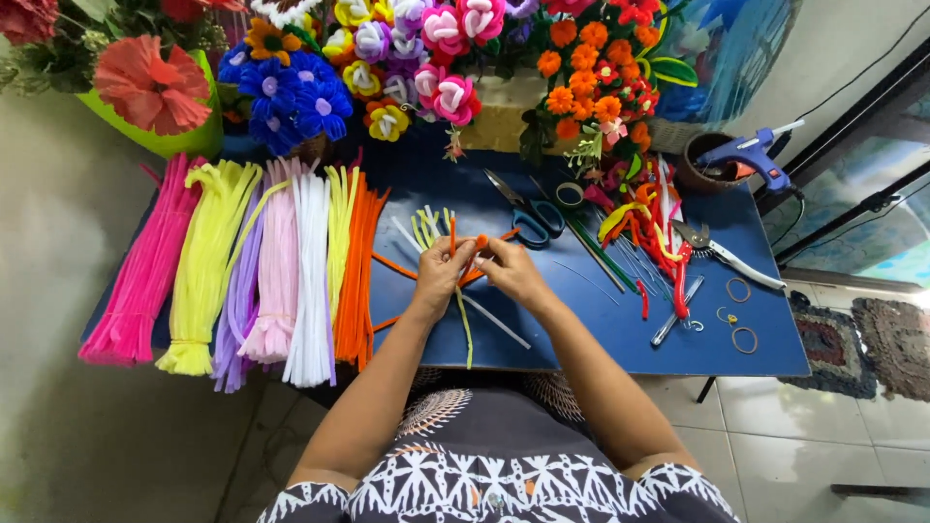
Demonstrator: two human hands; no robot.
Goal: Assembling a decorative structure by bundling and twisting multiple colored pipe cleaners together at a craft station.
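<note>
Orange stem (472, 254) is pinched between both hands over the middle of the blue table (601, 334). The left hand (443, 274) and the right hand (506, 268) are close together, fingertips nearly touching, both closed on this fuzzy wire. One end pokes up above the fingers, and a small bend or curl seems to sit at the top, though it is too small to be sure. A yellow-green stem (464, 324) hangs down from the left hand toward the table edge.

The work looks to be at an early point. Only a first fold or twist shows, and no petal shape can be seen yet. A few loose orange and pale green stems lie just behind the hands, not yet used.

Plenty is ready for more. Big bundles (242, 266) of pink, yellow, purple, white and orange stems lie in a row on the left side of the table. Scissors (528, 213) rest just behind the hands. Pliers (722, 254) and a blue glue gun (751, 155) sit well to the right, near a pile of red and yellow scraps (649, 228). Many finished flowers (436, 58) crowd the back of the table.
</note>
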